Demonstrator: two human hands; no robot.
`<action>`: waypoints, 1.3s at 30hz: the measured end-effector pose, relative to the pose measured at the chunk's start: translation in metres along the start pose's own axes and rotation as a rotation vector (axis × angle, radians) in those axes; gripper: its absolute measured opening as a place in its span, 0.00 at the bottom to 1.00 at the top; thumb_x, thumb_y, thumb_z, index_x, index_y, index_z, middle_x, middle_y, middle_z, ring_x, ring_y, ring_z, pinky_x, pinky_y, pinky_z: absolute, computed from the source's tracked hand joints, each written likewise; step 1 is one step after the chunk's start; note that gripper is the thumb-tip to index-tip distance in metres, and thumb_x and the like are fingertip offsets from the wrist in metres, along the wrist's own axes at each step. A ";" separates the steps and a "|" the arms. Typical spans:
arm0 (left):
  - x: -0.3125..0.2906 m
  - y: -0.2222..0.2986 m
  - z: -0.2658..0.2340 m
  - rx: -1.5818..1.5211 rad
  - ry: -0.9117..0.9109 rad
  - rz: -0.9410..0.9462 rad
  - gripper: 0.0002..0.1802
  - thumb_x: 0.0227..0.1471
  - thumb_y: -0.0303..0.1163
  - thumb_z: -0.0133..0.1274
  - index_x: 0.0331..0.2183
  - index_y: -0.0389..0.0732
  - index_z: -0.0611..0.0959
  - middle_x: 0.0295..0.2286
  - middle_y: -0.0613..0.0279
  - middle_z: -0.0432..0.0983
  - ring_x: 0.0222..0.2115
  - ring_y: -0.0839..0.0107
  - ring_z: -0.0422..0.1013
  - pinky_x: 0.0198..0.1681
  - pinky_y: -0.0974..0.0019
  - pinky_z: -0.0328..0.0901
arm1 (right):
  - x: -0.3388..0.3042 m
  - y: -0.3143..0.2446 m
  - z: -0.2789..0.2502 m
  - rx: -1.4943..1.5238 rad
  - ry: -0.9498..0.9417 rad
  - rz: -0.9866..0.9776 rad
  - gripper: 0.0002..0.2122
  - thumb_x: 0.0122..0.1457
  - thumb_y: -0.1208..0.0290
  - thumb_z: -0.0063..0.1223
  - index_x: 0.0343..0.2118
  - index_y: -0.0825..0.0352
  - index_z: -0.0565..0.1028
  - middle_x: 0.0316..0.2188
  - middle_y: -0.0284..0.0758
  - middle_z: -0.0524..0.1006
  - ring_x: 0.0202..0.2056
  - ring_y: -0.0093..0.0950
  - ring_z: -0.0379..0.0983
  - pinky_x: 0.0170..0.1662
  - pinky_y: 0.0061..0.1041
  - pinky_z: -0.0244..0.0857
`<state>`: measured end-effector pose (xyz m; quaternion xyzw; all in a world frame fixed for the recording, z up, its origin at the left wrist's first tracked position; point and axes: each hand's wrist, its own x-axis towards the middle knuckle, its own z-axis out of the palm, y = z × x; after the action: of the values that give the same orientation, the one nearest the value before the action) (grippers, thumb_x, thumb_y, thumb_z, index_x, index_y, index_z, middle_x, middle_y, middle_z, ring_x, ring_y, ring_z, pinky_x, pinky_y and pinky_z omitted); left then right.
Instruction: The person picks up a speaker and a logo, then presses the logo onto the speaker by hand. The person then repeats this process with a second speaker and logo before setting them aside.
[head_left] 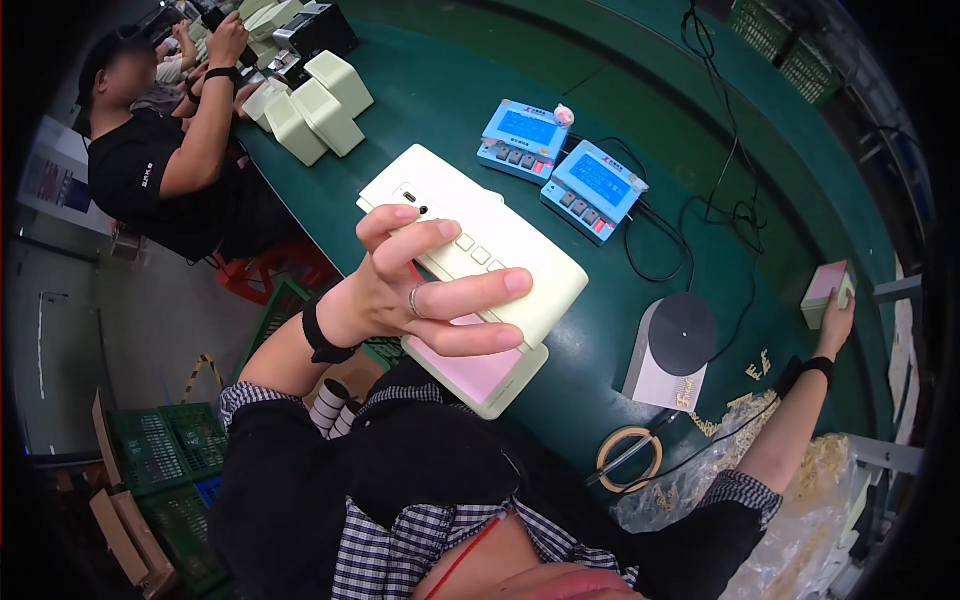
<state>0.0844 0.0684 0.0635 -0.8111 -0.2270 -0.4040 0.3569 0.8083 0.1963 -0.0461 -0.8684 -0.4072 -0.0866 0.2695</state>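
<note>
My left hand grips a cream plastic housing with rounded corners, holding it tilted above the near edge of the table. Small square buttons and two port holes show on the side facing me. A flat pink panel with a cream rim lies just under it; whether the two touch I cannot tell. Far out to the right, my right hand is closed around a cream box with a pink face. Its fingers are partly hidden behind the box.
Two blue electronic units with cables stand mid-table. A white device with a dark round disc, a tape roll and plastic bags of small cream parts lie to the right. Cream housings and a co-worker are at far left.
</note>
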 end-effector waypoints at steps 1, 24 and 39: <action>0.001 -0.001 0.000 0.003 -0.002 -0.001 0.43 0.41 0.48 0.65 0.55 0.74 0.60 0.51 0.92 0.66 0.48 0.67 0.59 0.53 0.54 0.50 | 0.001 0.004 -0.001 0.003 0.002 -0.006 0.27 0.58 0.46 0.49 0.57 0.54 0.68 0.49 0.48 0.75 0.51 0.47 0.71 0.53 0.39 0.64; 0.015 -0.012 -0.009 -0.007 -0.090 0.020 0.33 0.46 0.54 0.62 0.53 0.76 0.65 0.50 0.90 0.67 0.46 0.69 0.59 0.55 0.57 0.50 | 0.042 0.073 -0.001 -0.104 -0.005 0.016 0.31 0.58 0.40 0.45 0.62 0.47 0.61 0.49 0.51 0.74 0.54 0.50 0.67 0.56 0.42 0.60; 0.026 -0.001 -0.022 -0.302 0.063 0.185 0.32 0.45 0.48 0.60 0.52 0.74 0.68 0.53 0.89 0.63 0.47 0.70 0.61 0.56 0.56 0.50 | -0.327 -0.340 -0.243 0.846 -1.388 -0.417 0.34 0.61 0.49 0.47 0.64 0.64 0.56 0.56 0.40 0.67 0.56 0.31 0.65 0.60 0.29 0.54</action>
<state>0.0874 0.0545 0.0946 -0.8597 -0.0771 -0.4243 0.2738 0.3549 0.0278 0.1720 -0.4572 -0.6308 0.5796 0.2390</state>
